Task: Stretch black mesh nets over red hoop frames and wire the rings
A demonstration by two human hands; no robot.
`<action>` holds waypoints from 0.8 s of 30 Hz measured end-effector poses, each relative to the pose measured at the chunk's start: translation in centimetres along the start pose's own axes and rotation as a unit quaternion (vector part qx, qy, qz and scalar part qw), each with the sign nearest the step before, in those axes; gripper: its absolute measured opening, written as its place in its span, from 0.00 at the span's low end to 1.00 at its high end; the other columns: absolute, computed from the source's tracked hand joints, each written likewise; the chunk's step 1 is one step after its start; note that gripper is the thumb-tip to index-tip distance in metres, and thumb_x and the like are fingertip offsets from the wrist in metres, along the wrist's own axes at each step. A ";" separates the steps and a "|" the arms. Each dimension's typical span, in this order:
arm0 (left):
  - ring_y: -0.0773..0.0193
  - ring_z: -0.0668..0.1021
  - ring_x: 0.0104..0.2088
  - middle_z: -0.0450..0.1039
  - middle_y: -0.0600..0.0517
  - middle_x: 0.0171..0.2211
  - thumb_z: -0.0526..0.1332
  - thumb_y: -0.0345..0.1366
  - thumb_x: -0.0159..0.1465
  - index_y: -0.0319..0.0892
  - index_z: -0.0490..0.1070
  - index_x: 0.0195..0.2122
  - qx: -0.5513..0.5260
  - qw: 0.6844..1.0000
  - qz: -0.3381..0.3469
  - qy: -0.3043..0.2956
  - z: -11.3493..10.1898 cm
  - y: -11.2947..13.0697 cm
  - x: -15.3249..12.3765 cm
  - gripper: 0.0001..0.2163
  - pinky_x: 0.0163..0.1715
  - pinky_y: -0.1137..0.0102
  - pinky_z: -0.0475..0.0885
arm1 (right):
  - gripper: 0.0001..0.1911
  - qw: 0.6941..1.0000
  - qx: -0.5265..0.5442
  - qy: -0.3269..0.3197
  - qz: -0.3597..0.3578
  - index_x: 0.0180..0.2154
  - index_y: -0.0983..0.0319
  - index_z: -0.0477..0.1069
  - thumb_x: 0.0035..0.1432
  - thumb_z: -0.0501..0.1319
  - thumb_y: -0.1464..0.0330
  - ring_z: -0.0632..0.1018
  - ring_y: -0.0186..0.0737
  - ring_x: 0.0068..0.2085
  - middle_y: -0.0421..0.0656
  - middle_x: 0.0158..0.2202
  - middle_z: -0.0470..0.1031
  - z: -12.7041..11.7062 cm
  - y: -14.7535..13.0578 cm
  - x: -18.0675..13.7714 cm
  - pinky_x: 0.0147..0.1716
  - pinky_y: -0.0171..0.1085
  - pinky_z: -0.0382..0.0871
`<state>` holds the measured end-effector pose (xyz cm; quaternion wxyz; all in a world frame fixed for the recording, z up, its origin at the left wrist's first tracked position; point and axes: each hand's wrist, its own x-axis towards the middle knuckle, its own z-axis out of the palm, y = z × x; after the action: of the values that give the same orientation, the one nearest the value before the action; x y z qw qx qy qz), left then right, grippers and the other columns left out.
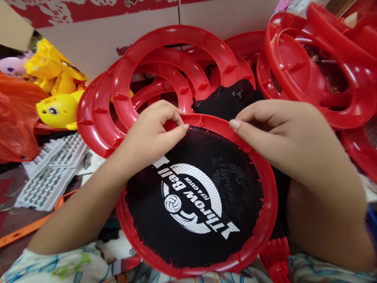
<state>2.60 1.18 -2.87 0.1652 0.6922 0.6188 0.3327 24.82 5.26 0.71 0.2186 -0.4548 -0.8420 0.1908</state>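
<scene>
In front of me lies a red plastic ring point(269, 196) with a black mesh net point(147, 204) across its inside. White print on the net includes the words "Throw Ball" and a ball drawing. My left hand point(163, 127) is closed at the ring's far edge, its thumb tip by the border of the mesh. At the far right part of the rim, my right hand point(256, 129) has thumb and forefinger pinched together; anything between them is too small to make out. Small pegs run along the rim, and the mesh edge meets them.
Several bare red rings point(176, 35) lean in a pile behind. Black mesh cloth point(228, 98) lies between them and my ring. More red rings point(350, 84) stack at right. At left are yellow toys point(59, 110), an orange bag point(17, 114) and clear trays point(47, 186) of small round pieces.
</scene>
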 end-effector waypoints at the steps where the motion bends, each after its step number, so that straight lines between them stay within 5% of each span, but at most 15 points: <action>1: 0.58 0.77 0.44 0.75 0.50 0.39 0.61 0.34 0.60 0.43 0.69 0.26 -0.001 1.000 -0.009 -0.012 -0.4 0.0 0.0 0.06 0.44 0.62 0.71 | 0.08 1.000 0.004 -0.008 0.008 0.30 0.60 0.76 0.59 0.60 0.67 0.76 0.37 0.30 0.40 0.29 0.77 -0.5 0.2 -0.1 0.30 0.38 0.65; 7: 0.60 0.75 0.39 0.74 0.52 0.41 0.62 0.38 0.60 0.44 0.70 0.27 0.030 0.999 -0.024 -0.039 -2.0 -0.4 -0.2 0.06 0.38 0.64 0.69 | 0.07 0.995 -0.013 -0.083 -0.052 0.25 0.59 0.77 0.55 0.65 0.67 0.76 0.37 0.36 0.41 0.38 0.77 -0.6 0.9 0.4 0.41 0.39 0.70; 24: 0.58 0.76 0.41 0.75 0.51 0.38 0.61 0.35 0.60 0.44 0.68 0.27 0.018 1.000 -0.004 -0.016 -1.3 -0.6 -0.1 0.06 0.42 0.62 0.72 | 0.08 0.997 0.058 -0.018 -0.039 0.23 0.62 0.75 0.53 0.63 0.72 0.75 0.34 0.36 0.42 0.40 0.75 1.4 1.0 1.1 0.45 0.39 0.69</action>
<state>1.28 0.95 -2.40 0.1641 0.6977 0.6251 0.3091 24.18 6.56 -0.78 0.2370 -0.4049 -0.8503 0.2385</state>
